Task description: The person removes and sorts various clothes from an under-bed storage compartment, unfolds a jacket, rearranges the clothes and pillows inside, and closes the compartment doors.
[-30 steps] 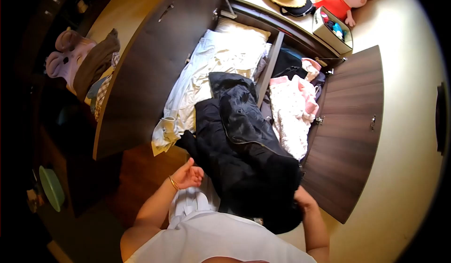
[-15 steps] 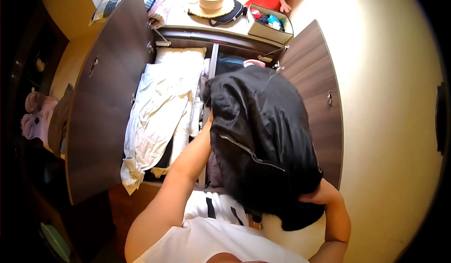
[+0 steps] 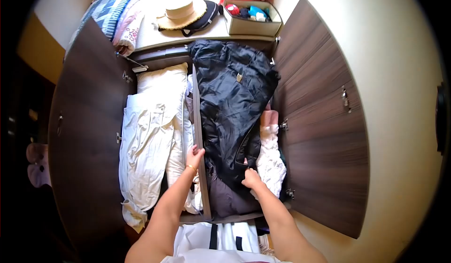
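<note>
A black jacket (image 3: 232, 94) with its lining and a small label showing lies spread over the right compartment of an opened storage bed or cabinet. My right hand (image 3: 251, 177) is closed on the jacket's lower edge. Over the wooden divider (image 3: 199, 169) between the compartments is my left hand (image 3: 195, 157), fingers apart, holding nothing. Below the jacket a dark grey-purple cloth (image 3: 230, 199) shows, and a white fluffy garment (image 3: 271, 157) lies along its right side. What else lies beneath the jacket is hidden.
White clothes (image 3: 145, 145) and a cream pillow (image 3: 164, 82) fill the left compartment. Raised brown doors stand at the left (image 3: 89, 136) and right (image 3: 324, 117). Behind are a straw hat (image 3: 181, 11), a fabric box (image 3: 253, 25) and folded quilts (image 3: 108, 14).
The jacket has gone from being held up in both hands to lying across the right compartment. My left hand has let go of it and moved to the divider. The view has shifted.
</note>
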Demonstrator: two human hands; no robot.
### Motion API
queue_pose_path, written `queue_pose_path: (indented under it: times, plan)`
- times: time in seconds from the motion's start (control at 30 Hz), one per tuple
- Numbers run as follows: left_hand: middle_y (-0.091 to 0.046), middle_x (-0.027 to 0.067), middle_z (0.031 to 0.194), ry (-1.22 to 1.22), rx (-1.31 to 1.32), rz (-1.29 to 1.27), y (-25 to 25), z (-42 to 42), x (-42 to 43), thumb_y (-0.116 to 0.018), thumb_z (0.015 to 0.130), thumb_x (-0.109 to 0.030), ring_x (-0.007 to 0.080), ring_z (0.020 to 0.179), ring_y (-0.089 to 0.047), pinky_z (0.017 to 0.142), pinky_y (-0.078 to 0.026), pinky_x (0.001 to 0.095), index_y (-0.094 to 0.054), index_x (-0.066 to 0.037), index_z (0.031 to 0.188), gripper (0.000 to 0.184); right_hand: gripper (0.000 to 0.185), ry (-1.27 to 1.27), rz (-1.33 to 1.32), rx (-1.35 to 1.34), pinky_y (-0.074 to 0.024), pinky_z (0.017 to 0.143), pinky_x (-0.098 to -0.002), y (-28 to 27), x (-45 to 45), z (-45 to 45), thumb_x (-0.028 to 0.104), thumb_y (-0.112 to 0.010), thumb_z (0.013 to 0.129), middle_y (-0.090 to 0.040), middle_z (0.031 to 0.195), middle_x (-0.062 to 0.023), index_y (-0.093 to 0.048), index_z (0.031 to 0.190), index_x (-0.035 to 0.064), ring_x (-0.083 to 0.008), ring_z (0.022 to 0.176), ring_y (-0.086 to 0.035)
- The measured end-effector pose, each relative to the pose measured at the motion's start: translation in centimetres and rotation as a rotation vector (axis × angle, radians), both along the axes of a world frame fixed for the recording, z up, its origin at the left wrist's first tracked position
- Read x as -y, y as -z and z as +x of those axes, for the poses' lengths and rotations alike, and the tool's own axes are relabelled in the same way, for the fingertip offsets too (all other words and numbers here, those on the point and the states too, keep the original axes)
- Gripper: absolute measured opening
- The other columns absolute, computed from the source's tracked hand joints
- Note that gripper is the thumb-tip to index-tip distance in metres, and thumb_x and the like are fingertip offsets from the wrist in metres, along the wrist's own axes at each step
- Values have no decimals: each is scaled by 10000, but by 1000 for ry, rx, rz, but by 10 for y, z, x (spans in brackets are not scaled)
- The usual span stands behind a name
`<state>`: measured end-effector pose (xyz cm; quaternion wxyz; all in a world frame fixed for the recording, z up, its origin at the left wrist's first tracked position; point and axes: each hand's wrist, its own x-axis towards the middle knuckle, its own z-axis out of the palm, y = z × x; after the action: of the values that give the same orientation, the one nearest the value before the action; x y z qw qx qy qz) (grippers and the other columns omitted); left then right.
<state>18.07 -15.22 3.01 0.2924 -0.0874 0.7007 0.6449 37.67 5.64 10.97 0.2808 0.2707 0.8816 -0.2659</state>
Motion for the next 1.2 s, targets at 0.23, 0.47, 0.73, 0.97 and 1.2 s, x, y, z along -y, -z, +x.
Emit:
queue_pose_path:
  times: [0.23,0.47,0.73,0.97,1.2]
  plan:
    - [-474,187,1272,123,-725,-353,-44,-30,-34,-747,728,-266,337,1190,-455,1010,-359,411,-410,-62,1338,726,688,114,-602,-67,-406,972,-330,-66,-78,-21,442,-648,829,-569,1229,-213,-449,1338,23,-284,1147,-555]
    - [-270,290,1431,170,-957,-491,-52,-143,-126,-718,746,-397,439,1297,-311,1058,-277,466,-329,-180,1428,815,895,205,341,-830,-225,1074,-523,-42,-121,-160,492,-706,730,-258,1464,-243,-292,1445,146,-437,1344,-236]
    - [-127,312,1475,234,-1193,-861,-23,-305,-246,-634,724,-634,490,1347,-170,1091,-199,522,-258,-262,1458,904,943,242,298,-522,-78,1037,-691,132,-62,-194,529,-747,628,-102,1519,-207,-309,1433,304,-383,1403,-87]
    - [-148,299,1481,542,-1048,-920,87,-368,-309,-540,714,-744,478,1358,-170,1095,-241,476,-221,-274,1472,947,835,195,200,-439,-51,1045,-679,226,-77,-203,486,-757,620,-117,1497,-250,-437,1361,275,-463,1369,-91]
    - [-392,229,1401,484,-550,-556,204,-419,-311,-458,792,-711,370,1290,-391,1053,-325,364,-189,-140,1476,930,824,141,118,-443,-236,982,-631,275,-85,-202,569,-717,612,-290,1369,-212,-418,1358,389,-456,1217,-302]
